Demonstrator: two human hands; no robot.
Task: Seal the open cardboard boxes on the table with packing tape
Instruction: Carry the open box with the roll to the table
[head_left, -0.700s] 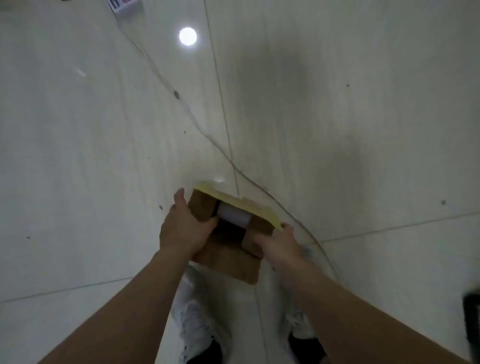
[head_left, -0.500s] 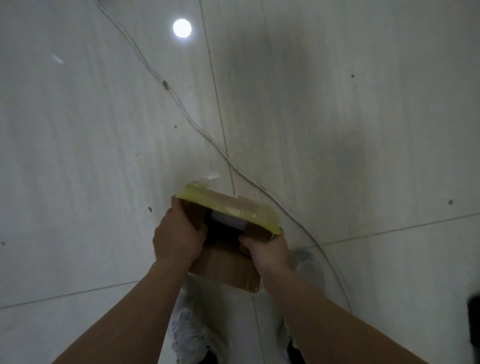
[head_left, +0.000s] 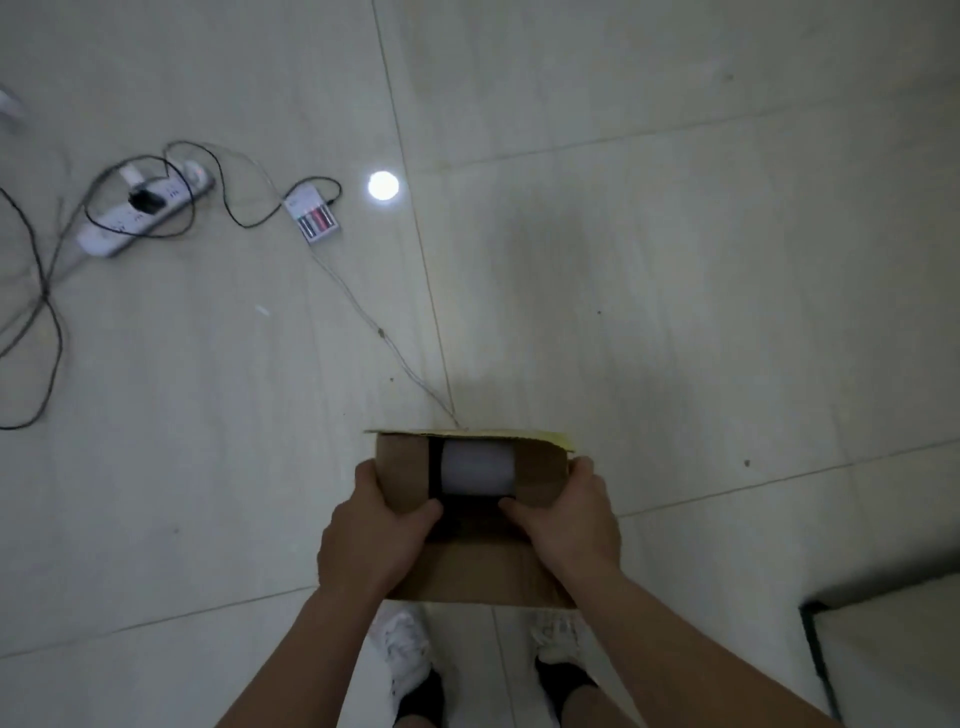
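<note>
Plainly, the left hand (head_left: 374, 535) and right hand (head_left: 566, 525) are gripping the open box (head_left: 483, 571) from either side (thumbs curling over its flaps), a white roll (head_left: 477, 468) lying inside.

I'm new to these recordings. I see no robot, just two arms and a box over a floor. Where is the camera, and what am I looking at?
There is no machine here. A person wears a wide-angle camera on the head, and it looks down at their own arms. The left hand and right hand grip the two sides of an open cardboard box, thumbs over its side flaps. The box is held above the tiled floor, not set on a table. Inside lies a white roll; whether it is tape I cannot tell. Below are the person's white shoes. On the floor to the left lie a power strip, a battery charger and loose cables. The bright spot is a lamp's reflection.
</note>
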